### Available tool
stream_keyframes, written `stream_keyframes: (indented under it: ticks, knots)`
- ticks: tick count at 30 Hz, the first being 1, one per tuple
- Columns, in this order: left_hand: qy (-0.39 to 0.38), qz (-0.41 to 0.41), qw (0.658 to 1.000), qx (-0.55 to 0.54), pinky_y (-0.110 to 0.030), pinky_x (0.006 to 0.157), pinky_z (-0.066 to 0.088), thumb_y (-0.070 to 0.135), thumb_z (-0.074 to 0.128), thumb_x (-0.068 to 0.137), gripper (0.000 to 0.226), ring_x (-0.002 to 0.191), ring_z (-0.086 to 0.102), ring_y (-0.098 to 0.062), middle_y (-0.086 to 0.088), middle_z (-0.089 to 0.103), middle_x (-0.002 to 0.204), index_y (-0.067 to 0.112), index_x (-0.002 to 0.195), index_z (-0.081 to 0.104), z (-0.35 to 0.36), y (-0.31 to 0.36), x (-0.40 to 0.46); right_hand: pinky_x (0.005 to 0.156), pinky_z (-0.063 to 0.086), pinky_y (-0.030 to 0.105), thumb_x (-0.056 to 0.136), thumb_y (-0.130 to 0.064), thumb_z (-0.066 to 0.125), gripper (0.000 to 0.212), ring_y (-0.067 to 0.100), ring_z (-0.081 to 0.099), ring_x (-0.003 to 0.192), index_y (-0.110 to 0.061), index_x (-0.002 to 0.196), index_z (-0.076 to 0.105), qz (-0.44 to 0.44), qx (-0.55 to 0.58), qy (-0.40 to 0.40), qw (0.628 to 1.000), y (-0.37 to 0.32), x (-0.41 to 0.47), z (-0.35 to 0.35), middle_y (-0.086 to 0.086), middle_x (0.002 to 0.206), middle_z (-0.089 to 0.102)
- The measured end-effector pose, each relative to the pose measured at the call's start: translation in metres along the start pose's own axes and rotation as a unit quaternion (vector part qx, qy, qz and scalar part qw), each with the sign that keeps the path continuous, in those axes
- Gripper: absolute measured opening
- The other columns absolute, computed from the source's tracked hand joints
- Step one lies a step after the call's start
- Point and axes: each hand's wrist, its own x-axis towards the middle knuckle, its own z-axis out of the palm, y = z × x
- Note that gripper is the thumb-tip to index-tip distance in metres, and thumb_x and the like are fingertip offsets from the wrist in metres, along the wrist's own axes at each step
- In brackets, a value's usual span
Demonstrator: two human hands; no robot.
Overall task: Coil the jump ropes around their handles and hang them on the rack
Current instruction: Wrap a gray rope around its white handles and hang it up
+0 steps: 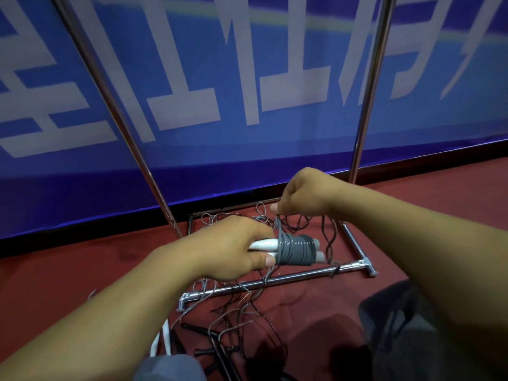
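grey cord is wound in tight turns around two white handles, held level above the red floor. left hand has its grip curled round the handle ends. right hand pinches the cord's free end just above the coil. the cord looks light, soft and springy, likely to unwind unless kept taut. more loose ropes tangle over the chrome rack base below.

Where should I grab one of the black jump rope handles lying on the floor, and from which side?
Probably mid-shaft, coming from above: the black handles lie flat on the red floor, slim and tangled with thin cords, so lift clear of those.
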Motion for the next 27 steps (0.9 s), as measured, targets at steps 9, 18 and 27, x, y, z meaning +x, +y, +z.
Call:
stream_keyframes:
  ticks: [9, 18, 27]
  knots:
    - [0.031, 0.035, 0.983, -0.175, -0.039, 0.062, 0.044, 0.031, 0.07, 0.092, 0.012, 0.065, 0.052, -0.013, -0.008, 0.062, 0.08, 0.019, 0.091, 0.067, -0.008, -0.004, -0.011, 0.061, 0.046, 0.013, 0.082, -0.033, 0.081, 0.024, -0.005, 0.065, 0.067, -0.009, 0.085, 0.078, -0.038, 0.081, -0.045, 0.995, 0.007, 0.006, -0.007, -0.013, 0.065, 0.071]
    - [0.077, 0.069, 0.942, -0.32, -0.023, 0.058, 0.04, 0.017, 0.065, 0.097, 0.004, 0.064, 0.048, -0.011, 0.001, 0.055, 0.075, 0.014, 0.097, 0.065, -0.017, -0.001, -0.019, 0.05, 0.043, 0.023, 0.091, -0.011, 0.067, 0.006, 0.017, 0.055, 0.055, -0.006, 0.088, 0.067, -0.001, 0.226, -0.078, 0.971, 0.004, 0.006, -0.013, 0.015, 0.078, 0.061]
    - [0.22, 0.009, 0.87, -0.442, -0.021, 0.055, 0.041, 0.015, 0.062, 0.097, 0.008, 0.06, 0.048, -0.01, -0.002, 0.059, 0.071, 0.008, 0.099, 0.066, -0.015, 0.002, -0.013, 0.047, 0.025, 0.026, 0.095, -0.009, 0.063, 0.018, 0.012, 0.035, 0.05, -0.012, 0.078, 0.059, 0.0, 0.225, -0.095, 0.97, 0.0, 0.004, -0.001, 0.006, 0.068, 0.055]
